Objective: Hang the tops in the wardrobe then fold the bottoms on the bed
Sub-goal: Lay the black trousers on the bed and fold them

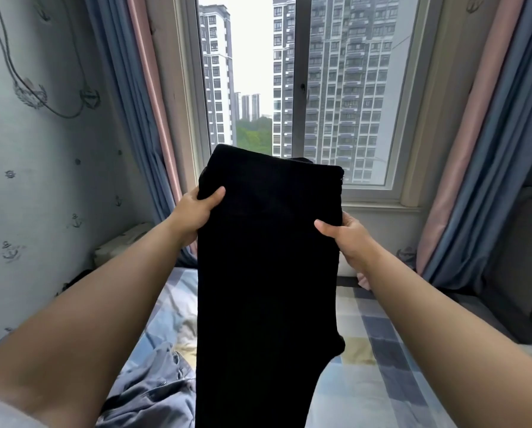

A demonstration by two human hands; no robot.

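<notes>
The left hand (196, 211) and right hand (348, 239) each pinched a side edge of the black trousers (268, 273), whose long axis hung straight down from the fingers toward the bed (382, 350).

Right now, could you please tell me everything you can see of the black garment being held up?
The black garment is a plain dark fabric, apparently trousers, too dark to show seams or pockets. It is held upright in front of the window, hanging long and narrow toward the bed. The left hand grips its left edge near the top; the right hand grips its right edge slightly lower. Its lower end runs out of view.
</notes>
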